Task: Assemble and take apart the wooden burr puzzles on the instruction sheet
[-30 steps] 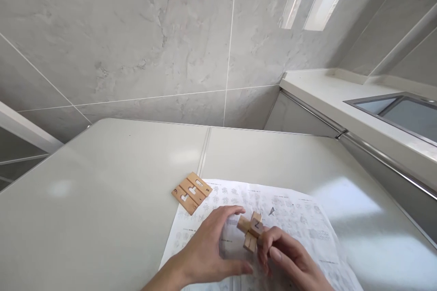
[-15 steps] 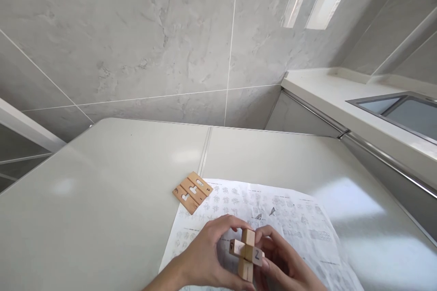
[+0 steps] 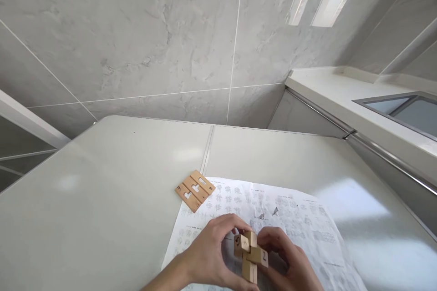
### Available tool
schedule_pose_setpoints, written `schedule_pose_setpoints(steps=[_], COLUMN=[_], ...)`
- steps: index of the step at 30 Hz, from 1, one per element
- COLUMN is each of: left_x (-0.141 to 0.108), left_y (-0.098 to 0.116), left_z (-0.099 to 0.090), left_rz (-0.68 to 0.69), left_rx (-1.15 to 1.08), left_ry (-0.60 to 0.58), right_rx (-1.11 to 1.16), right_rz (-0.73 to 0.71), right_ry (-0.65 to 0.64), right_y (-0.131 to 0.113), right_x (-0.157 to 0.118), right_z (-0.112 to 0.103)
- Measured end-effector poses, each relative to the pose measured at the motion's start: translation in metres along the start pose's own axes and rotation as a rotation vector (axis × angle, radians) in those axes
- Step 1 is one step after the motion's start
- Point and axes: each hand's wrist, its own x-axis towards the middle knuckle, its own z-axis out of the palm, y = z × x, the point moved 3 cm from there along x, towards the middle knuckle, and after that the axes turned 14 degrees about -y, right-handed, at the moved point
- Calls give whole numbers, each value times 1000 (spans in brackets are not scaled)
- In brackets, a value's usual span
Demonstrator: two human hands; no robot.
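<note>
Interlocked wooden blocks (image 3: 250,257) form a cross shape above the printed sheet, with handwritten numbers on two block ends. My left hand (image 3: 213,252) grips the upright block, thumb at its bottom and fingers at its top. At the right side of the blocks, my right hand (image 3: 290,254) has its fingers curled against them; its fingertips are partly hidden. Three flat wooden pieces with cutouts (image 3: 195,191) lie side by side over the sheet's upper left corner.
The large creased paper sheet (image 3: 235,195) lies on a pale table (image 3: 119,200) with a seam. Behind stands a grey tiled wall (image 3: 136,36). A white counter (image 3: 327,91) with an inset sink is at the right.
The blocks have turned slightly between my hands, so the numbered left end faces me more. The whole view has shifted a little.
</note>
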Motion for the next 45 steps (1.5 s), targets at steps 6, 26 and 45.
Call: schedule_pose_setpoints(steps=[6, 26, 45], left_x=[-1, -3, -3], left_y=[0, -1, -3], left_z=[2, 3, 7], left_rz=[-26, -201, -184], left_rx=[-59, -73, 25], left_ry=[-15, -39, -56], right_rx=[-91, -127, -442], right_rz=[6, -51, -370], right_ry=[54, 112, 108], right_y=[1, -3, 8], right_x=[-3, -5, -10], right_z=[-1, -1, 1])
